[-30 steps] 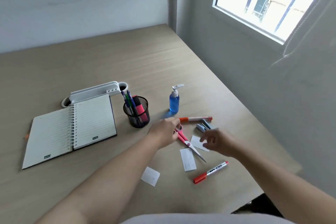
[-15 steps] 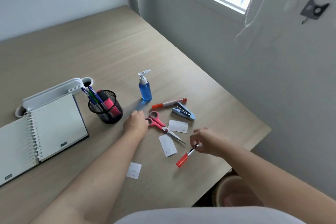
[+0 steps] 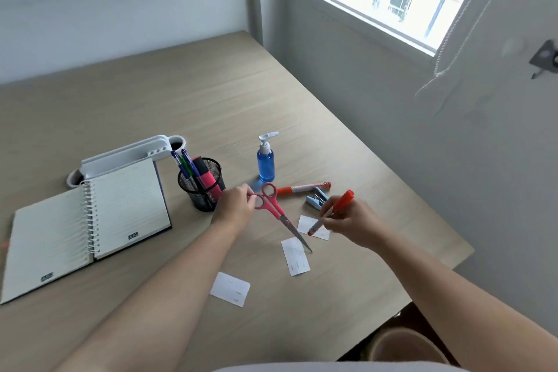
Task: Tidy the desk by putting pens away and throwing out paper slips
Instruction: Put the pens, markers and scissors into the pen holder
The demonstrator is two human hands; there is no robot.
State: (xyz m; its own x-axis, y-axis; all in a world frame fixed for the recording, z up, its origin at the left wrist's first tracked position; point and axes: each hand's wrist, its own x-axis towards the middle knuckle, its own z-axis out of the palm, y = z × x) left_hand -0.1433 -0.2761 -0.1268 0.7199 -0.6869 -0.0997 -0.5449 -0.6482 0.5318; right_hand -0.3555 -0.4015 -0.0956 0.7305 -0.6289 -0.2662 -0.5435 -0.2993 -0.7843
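Note:
My right hand [image 3: 353, 225] holds a red-capped marker [image 3: 332, 211] tilted above the desk, cap up. My left hand [image 3: 237, 208] grips the handle of pink scissors [image 3: 276, 211], whose blades point toward me. A black mesh pen cup [image 3: 201, 186] with several pens stands just left of my left hand. An orange marker [image 3: 302, 189] lies beyond the scissors. Three white paper slips lie on the desk: one [image 3: 295, 256] at the scissor tips, one [image 3: 305, 224] under my right hand, one [image 3: 230, 289] nearer me.
A blue pump bottle [image 3: 265, 160] stands behind the scissors, a small blue stapler [image 3: 316, 199] beside the orange marker. An open spiral notebook [image 3: 84, 226] and a white organiser [image 3: 126, 155] lie left. A round bin [image 3: 404, 347] sits below the desk's right edge.
My right hand has lifted the red-capped marker off the desk and tilted it up. My left hand has taken hold of the scissors' handle. The view shifted.

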